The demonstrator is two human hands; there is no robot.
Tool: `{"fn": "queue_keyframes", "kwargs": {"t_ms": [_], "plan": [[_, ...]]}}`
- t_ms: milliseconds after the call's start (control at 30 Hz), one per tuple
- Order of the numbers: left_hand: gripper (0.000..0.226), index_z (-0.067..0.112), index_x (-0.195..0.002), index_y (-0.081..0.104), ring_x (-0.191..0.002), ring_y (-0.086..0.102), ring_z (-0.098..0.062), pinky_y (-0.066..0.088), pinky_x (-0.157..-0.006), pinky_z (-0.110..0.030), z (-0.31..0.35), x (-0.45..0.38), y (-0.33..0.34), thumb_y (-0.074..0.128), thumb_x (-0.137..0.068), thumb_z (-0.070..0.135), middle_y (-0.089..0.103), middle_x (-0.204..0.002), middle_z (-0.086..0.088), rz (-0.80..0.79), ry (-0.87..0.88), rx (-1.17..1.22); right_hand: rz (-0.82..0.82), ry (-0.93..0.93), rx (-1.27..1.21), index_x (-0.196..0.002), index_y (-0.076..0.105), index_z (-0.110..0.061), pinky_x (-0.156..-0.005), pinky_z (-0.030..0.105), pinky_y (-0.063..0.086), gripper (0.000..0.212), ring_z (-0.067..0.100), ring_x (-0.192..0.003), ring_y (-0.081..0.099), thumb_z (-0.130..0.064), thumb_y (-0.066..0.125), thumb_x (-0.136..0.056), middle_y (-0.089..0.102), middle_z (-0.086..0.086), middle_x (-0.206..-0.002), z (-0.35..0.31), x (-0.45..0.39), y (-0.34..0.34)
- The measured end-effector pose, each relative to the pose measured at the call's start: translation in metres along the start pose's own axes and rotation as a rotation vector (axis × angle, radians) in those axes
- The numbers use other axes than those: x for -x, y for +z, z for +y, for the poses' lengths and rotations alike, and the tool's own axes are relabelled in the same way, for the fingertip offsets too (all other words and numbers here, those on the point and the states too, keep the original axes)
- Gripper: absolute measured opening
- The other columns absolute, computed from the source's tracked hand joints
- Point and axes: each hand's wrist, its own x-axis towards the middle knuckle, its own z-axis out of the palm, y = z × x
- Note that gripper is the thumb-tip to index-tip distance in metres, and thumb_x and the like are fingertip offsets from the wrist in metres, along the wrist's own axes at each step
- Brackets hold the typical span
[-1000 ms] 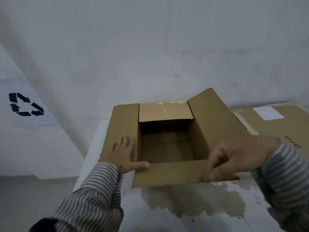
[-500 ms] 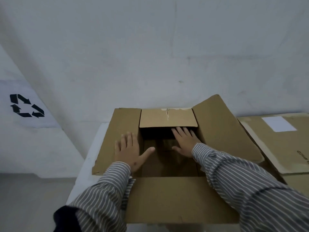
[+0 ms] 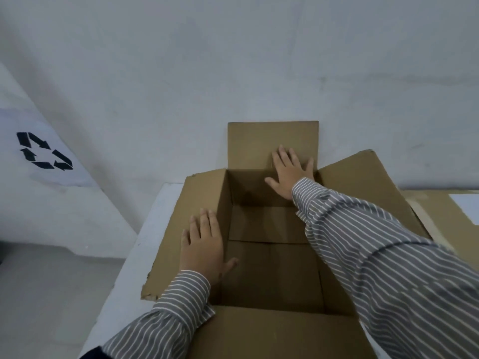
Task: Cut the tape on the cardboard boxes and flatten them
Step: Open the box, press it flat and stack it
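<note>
Open brown corrugated cardboard box (image 3: 269, 260) on white table (image 3: 145, 244): light, stiff along panels, yielding at creases. Left hand (image 3: 203, 248) flat on left flap, right hand (image 3: 290, 174) flat against far flap, fingers straight, gripping nothing. Best taken at flap edges.

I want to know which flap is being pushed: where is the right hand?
In the head view, the right hand lies flat on the far flap of the open box, near the wall.
</note>
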Motion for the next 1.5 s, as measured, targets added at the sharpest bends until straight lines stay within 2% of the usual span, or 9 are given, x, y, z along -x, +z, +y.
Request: {"fn": "queue_keyframes", "kwargs": {"t_ms": [400, 567, 700, 833, 967, 1100, 1200, 1300, 1500], "plan": [[0.099, 0.010, -0.149, -0.018, -0.146, -0.008, -0.032, 0.005, -0.118, -0.044, -0.004, 0.046, 0.013, 0.040, -0.089, 0.063, -0.015, -0.159, -0.010, 0.019, 0.025, 0.104, -0.104, 0.104, -0.038, -0.148, 0.016, -0.025, -0.109, 0.068, 0.007, 0.072, 0.022, -0.143, 0.018, -0.065, 0.031, -0.091, 0.020, 0.000, -0.156, -0.005, 0.036, 0.026], [0.088, 0.017, -0.150, -0.016, -0.146, -0.013, -0.027, 0.001, -0.116, -0.051, -0.013, 0.052, 0.012, 0.021, -0.090, 0.069, -0.018, -0.158, -0.005, 0.000, -0.014, 0.185, -0.048, 0.075, 0.034, -0.151, 0.002, -0.024, -0.106, 0.070, -0.005, 0.074, 0.023, -0.146, -0.008, -0.064, 0.024, -0.093, -0.007, 0.000, -0.159, -0.030, 0.060, 0.016], [0.081, 0.018, -0.152, -0.010, -0.146, -0.011, -0.030, -0.002, -0.112, -0.059, -0.035, 0.055, 0.011, 0.012, -0.091, 0.066, -0.016, -0.159, -0.005, -0.028, -0.142, 0.288, -0.115, -0.070, -0.169, -0.151, -0.002, -0.025, -0.110, 0.064, -0.008, 0.071, 0.022, -0.146, -0.005, -0.060, 0.023, -0.095, -0.007, -0.001, -0.159, -0.079, 0.105, 0.009], [0.074, 0.014, -0.151, 0.003, -0.146, 0.001, -0.032, 0.007, -0.114, -0.057, -0.057, 0.061, 0.022, 0.016, -0.095, 0.060, -0.006, -0.160, -0.007, -0.075, -0.261, 0.502, -0.269, -0.207, -0.365, -0.151, -0.004, -0.024, -0.110, 0.058, -0.013, 0.068, 0.018, -0.146, 0.000, -0.056, 0.022, -0.097, -0.003, -0.003, -0.159, -0.120, 0.160, 0.024], [0.059, 0.007, -0.141, 0.030, -0.130, 0.036, -0.030, 0.029, -0.110, -0.049, -0.062, 0.065, 0.035, 0.024, -0.099, 0.049, 0.031, -0.146, -0.015, -0.058, -0.236, 0.834, -0.346, -0.215, -0.568, -0.151, -0.004, -0.022, -0.110, 0.054, -0.015, 0.062, 0.010, -0.145, -0.006, -0.046, 0.022, -0.101, -0.008, -0.004, -0.159, -0.141, 0.177, 0.029], [0.055, 0.019, -0.141, 0.036, -0.124, 0.045, -0.026, 0.028, -0.112, -0.044, -0.061, 0.082, 0.027, 0.028, -0.098, 0.053, 0.044, -0.138, -0.002, -0.128, -0.225, 1.214, -0.312, -0.248, -0.670, -0.151, -0.007, -0.023, -0.112, 0.053, -0.015, 0.060, 0.007, -0.144, -0.010, -0.040, 0.024, -0.102, -0.013, -0.007, -0.158, -0.152, 0.184, 0.023], [0.084, 0.030, -0.136, 0.043, -0.115, 0.054, -0.022, 0.036, -0.108, -0.049, -0.072, 0.084, 0.020, 0.028, -0.071, 0.081, 0.053, -0.130, 0.001, -0.056, -0.180, 1.354, -0.242, -0.277, -0.702, -0.151, -0.008, -0.023, -0.113, 0.053, -0.013, 0.062, 0.006, -0.144, -0.010, -0.038, 0.026, -0.102, -0.013, -0.008, -0.157, -0.166, 0.181, 0.006], [0.063, 0.031, -0.132, 0.047, -0.111, 0.055, -0.018, 0.036, -0.107, -0.045, -0.095, 0.082, -0.015, 0.027, -0.088, 0.070, 0.057, -0.124, 0.003, 0.019, -0.170, 1.410, -0.160, -0.279, -0.738, -0.151, -0.007, -0.022, -0.114, 0.053, -0.010, 0.062, 0.008, -0.145, -0.008, -0.037, 0.028, -0.102, -0.011, -0.006, -0.158, -0.168, 0.169, -0.021], [0.031, 0.037, -0.114, 0.039, -0.078, 0.047, 0.008, 0.038, -0.060, -0.015, -0.086, 0.080, -0.085, 0.016, -0.100, 0.053, 0.046, -0.090, 0.023, 0.033, 0.011, 1.435, -0.128, -0.163, -0.420, -0.151, -0.003, -0.021, -0.114, 0.055, -0.004, 0.063, 0.022, -0.146, -0.010, -0.046, 0.023, -0.100, -0.017, 0.002, -0.158, -0.134, 0.153, -0.068]]}}
